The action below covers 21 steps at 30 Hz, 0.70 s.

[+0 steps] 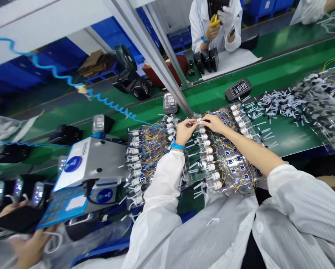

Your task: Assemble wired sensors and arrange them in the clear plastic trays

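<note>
My left hand, with a blue band at its wrist, meets my right hand above the bench. The fingertips of both pinch a small white piece between them; its details are too small to make out. Below and beside my right hand lies a wired batch of parts, with white cylinders in a row along its left side. Left of my left forearm is a second wired batch, also with white cylinders.
Two display units stand behind my hands. A pile of small white-ended pieces lies right. A grey machine stands left, near another person's hands. A metal post rises ahead; across the bench a person holds something dark.
</note>
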### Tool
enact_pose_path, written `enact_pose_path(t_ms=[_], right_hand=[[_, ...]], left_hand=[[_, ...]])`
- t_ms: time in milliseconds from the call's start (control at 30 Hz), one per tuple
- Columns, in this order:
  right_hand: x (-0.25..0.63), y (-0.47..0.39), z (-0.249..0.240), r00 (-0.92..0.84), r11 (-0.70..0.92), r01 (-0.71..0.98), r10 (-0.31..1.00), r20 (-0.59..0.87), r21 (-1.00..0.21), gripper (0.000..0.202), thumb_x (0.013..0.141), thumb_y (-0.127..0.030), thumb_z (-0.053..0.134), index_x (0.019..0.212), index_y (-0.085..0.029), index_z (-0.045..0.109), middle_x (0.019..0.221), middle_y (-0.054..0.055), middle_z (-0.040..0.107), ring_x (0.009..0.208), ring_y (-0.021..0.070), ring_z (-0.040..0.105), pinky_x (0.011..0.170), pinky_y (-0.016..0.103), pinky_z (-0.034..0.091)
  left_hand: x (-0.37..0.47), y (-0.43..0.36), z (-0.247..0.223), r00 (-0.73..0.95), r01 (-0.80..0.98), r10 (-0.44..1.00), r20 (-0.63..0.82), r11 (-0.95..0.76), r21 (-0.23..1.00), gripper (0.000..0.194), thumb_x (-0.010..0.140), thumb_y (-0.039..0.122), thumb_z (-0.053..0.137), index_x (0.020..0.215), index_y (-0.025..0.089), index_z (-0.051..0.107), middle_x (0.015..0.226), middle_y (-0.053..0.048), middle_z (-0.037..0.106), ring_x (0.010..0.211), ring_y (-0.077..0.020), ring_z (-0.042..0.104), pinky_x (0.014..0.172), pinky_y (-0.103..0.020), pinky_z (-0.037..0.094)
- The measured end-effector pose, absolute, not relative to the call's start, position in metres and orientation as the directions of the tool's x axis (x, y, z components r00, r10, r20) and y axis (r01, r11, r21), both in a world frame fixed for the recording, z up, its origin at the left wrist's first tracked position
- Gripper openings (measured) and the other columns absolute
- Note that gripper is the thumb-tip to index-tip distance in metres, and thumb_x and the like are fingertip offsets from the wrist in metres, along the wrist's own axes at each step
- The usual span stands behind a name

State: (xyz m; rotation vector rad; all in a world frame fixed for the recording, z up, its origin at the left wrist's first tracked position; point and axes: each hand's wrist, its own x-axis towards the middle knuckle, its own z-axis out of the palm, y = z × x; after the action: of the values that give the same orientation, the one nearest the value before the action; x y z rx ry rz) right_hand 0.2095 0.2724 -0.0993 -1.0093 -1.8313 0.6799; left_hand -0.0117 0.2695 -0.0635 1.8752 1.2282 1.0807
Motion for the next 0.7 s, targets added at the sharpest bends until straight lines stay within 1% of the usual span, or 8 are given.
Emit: enact_pose_path(t_ms=[100, 200, 267, 300, 433, 567, 700], right_hand=[[0.211, 0.273, -0.098, -0.269, 0.515, 0.36, 0.856, 0.442, -0.778, 0.029, 0.101, -0.04, 0.067, 0.107, -0.017, 0.083, 0.103, 0.01, 0.079, 0.095, 0.0206, 0.07, 0.093, 0.034, 0.052], [0.214, 0.271, -0.096, -0.294, 0.523, 0.362, 0.85, 0.438, -0.772, 0.029, 0.092, -0.038, 0.077, 0.112, -0.017, 0.082, 0.105, 0.01, 0.079, 0.096, 0.0221, 0.07, 0.094, 0.035, 0.053], [0.216, 0.27, -0.096, -0.309, 0.529, 0.361, 0.845, 0.437, -0.768, 0.034, 0.086, -0.034, 0.083, 0.116, -0.017, 0.082, 0.109, 0.01, 0.079, 0.1, 0.0236, 0.071, 0.096, 0.037, 0.053], [0.217, 0.269, -0.096, -0.315, 0.532, 0.359, 0.843, 0.437, -0.767, 0.035, 0.086, -0.033, 0.083, 0.117, -0.017, 0.082, 0.111, 0.011, 0.079, 0.101, 0.0241, 0.072, 0.098, 0.037, 0.053], [0.219, 0.269, -0.097, -0.329, 0.535, 0.349, 0.839, 0.434, -0.769, 0.034, 0.09, -0.033, 0.079, 0.12, -0.018, 0.082, 0.115, 0.011, 0.08, 0.104, 0.0247, 0.073, 0.1, 0.038, 0.054], [0.221, 0.271, -0.099, -0.35, 0.543, 0.337, 0.831, 0.433, -0.769, 0.033, 0.091, -0.035, 0.077, 0.12, -0.019, 0.082, 0.115, 0.011, 0.081, 0.106, 0.0252, 0.074, 0.101, 0.038, 0.054], [0.223, 0.274, -0.102, -0.354, 0.545, 0.343, 0.829, 0.432, -0.765, 0.033, 0.091, -0.034, 0.077, 0.119, -0.017, 0.082, 0.114, 0.011, 0.081, 0.105, 0.0251, 0.074, 0.101, 0.038, 0.054]], left_hand=[[-0.012, 0.269, -0.063, 0.25, 0.412, 0.918, 0.308, -0.389, 0.824, 0.025, 0.085, 0.036, 0.081, 0.102, 0.018, 0.083, 0.1, -0.01, 0.083, 0.092, -0.0234, 0.076, 0.085, -0.036, 0.057], [-0.011, 0.27, -0.063, 0.263, 0.418, 0.907, 0.33, -0.415, 0.808, 0.022, 0.087, 0.033, 0.079, 0.103, 0.018, 0.083, 0.102, -0.009, 0.084, 0.096, -0.0244, 0.076, 0.092, -0.038, 0.057], [-0.01, 0.271, -0.064, 0.269, 0.419, 0.902, 0.337, -0.425, 0.803, 0.021, 0.088, 0.032, 0.079, 0.103, 0.019, 0.083, 0.104, -0.009, 0.084, 0.098, -0.0247, 0.077, 0.094, -0.038, 0.057], [-0.01, 0.271, -0.064, 0.272, 0.419, 0.901, 0.338, -0.427, 0.801, 0.021, 0.088, 0.032, 0.079, 0.104, 0.019, 0.083, 0.105, -0.009, 0.084, 0.098, -0.0247, 0.077, 0.094, -0.038, 0.058], [-0.008, 0.271, -0.066, 0.272, 0.427, 0.903, 0.333, -0.424, 0.799, 0.022, 0.087, 0.032, 0.079, 0.104, 0.018, 0.083, 0.103, -0.009, 0.084, 0.095, -0.0251, 0.077, 0.093, -0.039, 0.059], [-0.004, 0.271, -0.07, 0.257, 0.44, 0.913, 0.317, -0.402, 0.803, 0.02, 0.086, 0.033, 0.081, 0.1, 0.019, 0.084, 0.099, -0.009, 0.084, 0.093, -0.0254, 0.078, 0.092, -0.04, 0.061], [0.0, 0.273, -0.072, 0.255, 0.452, 0.92, 0.298, -0.385, 0.805, 0.021, 0.087, 0.034, 0.078, 0.1, 0.018, 0.084, 0.101, -0.009, 0.084, 0.094, -0.0248, 0.078, 0.092, -0.038, 0.061]])
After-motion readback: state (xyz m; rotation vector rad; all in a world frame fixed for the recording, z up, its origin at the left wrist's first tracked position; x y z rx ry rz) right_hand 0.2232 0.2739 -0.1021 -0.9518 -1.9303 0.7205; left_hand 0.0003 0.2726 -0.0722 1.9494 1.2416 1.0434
